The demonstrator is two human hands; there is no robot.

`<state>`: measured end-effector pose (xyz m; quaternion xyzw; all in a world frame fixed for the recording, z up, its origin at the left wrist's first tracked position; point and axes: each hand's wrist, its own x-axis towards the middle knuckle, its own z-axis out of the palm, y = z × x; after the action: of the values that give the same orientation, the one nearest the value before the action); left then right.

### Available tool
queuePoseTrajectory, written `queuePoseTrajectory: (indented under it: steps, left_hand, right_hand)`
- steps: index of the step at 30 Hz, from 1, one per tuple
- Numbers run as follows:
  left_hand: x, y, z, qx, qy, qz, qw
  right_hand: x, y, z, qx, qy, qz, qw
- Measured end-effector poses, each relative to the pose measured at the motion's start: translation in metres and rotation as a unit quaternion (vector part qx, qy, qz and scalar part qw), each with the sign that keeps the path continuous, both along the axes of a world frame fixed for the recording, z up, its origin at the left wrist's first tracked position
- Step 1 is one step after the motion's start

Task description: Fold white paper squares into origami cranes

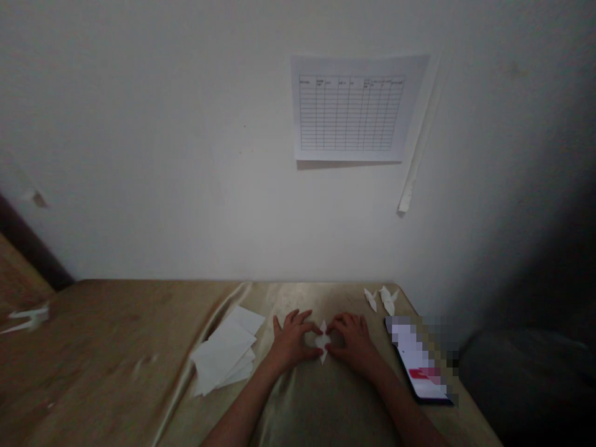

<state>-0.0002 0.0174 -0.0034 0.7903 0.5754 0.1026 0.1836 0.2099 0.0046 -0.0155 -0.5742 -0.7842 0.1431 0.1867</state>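
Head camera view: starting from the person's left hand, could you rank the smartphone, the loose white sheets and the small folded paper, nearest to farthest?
1. Small folded paper, touching the left hand.
2. Loose white sheets, to that hand's left.
3. Smartphone, off right, beyond the right hand.

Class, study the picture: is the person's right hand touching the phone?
Apart: the head view shows a strip of cloth between the right hand and the phone.
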Motion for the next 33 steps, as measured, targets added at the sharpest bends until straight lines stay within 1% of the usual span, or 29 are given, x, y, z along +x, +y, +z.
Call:
queuePoseTrajectory:
  steps: [4,17,22,27,29,33]
  left_hand:
    - [-0.0016,-0.0032,-0.0003,-0.010,0.008,-0.017,1.000]
    - [-0.0026,-0.0013,-0.0088,0.005,0.021,-0.029,0.999]
    - [-0.0035,-0.0014,-0.0069,-0.005,0.031,-0.031,0.999]
    - [-0.0083,-0.0041,-0.0019,-0.005,0.022,-0.057,0.998]
    - [-0.0078,-0.0053,-0.0005,-0.007,0.021,-0.052,0.998]
    - [-0.0022,-0.0056,-0.0012,0.006,0.015,-0.017,1.000]
  right_hand:
    - [0.0004,-0.0015,0.0012,0.002,-0.003,0.001,1.000]
    - [0.0030,-0.0049,0.0036,-0.007,-0.007,0.021,1.000]
    - [0.0028,-0.0063,0.0034,-0.009,-0.001,0.022,1.000]
    - [0.0029,-0.0052,0.0024,-0.005,0.016,0.014,1.000]
    - [0.0018,-0.0037,0.0009,0.006,0.014,0.004,1.000]
    - [-0.0014,-0.0005,-0.0027,0.022,0.005,-0.018,1.000]
